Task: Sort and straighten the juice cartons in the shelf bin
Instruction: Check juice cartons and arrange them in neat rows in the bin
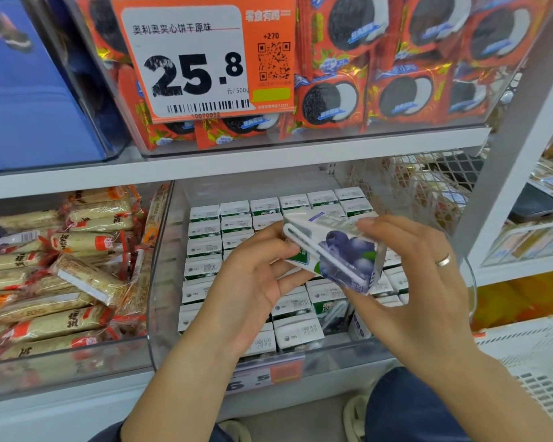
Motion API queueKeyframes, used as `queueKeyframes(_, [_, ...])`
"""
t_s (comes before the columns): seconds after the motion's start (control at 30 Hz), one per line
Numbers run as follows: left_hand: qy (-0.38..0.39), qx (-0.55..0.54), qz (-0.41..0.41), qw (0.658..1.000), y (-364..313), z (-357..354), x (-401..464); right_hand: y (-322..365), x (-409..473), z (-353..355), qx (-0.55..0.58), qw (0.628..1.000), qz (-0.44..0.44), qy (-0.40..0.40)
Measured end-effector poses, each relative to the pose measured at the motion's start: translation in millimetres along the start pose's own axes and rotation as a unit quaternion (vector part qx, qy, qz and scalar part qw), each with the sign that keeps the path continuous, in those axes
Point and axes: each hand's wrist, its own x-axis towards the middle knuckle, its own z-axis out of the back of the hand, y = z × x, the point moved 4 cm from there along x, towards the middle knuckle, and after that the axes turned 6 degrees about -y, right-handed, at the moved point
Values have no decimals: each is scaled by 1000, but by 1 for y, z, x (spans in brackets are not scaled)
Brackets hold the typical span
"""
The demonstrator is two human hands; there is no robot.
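While the blueberry carton [339, 250] is up in the air, tilted on its side w/ both hands on it, it could slip and fall. It hangs over the middle of the clear bin [160, 282], above the rows of cartons [205, 247] that stand w/ white tops up. If it drops, I think it could knock those neat rows crooked, esp. the ones at the front right, which look a bit messy already. The white straw stuck on its side could also get bent or pulled off if fingers rub it hard. A tight squeeze might dent the box too, bc it is soft card. And it may go back in the wrong way round, so the picture side won't match the rest.

The left hand [253, 282] comes up from below, palm turned up & toward the carton. Its thumb and fingers pinch the left end, by the straw. The right hand [422, 282] comes from the right, back of the hand facing us, a ring on one finger. Its fingers curl over the top right edge and its thumb sits under the low corner. So both hands hold the one box, fingers narrow, not spread wide.

Next to the bin, on the left, are bags of snack bars [61, 266]. On the shelf above are red cookie packs [332, 100] and a big price tag [192, 65].
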Motion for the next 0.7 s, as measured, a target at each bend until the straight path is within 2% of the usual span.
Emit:
queueKeyframes(0.07, [-4,16,-4,1000,-1,0,-1,-5,0,-1,57,990,-132,10])
queueKeyframes(0.13, [15,57,-8,998,-1,-2,-2,-11,-2,-4,156,948,-277,11])
queueKeyframes(0.2, [33,90,-7,995,0,-5,-5,-17,-3,-5,211,913,-349,7])
queueKeyframes(0.33, [-1,141,-21,990,2,-4,-6,-25,-5,-8,285,855,-432,34])
queueKeyframes(0.43, [-22,175,-34,984,2,-3,-6,-28,-8,-12,317,824,-462,78])
queueKeyframes(0.53, [-42,172,-32,984,3,-1,-5,-29,-9,-13,362,791,-486,89])
queueKeyframes(0.7, [-57,139,-29,988,2,1,-3,-27,-9,-14,380,786,-474,114])
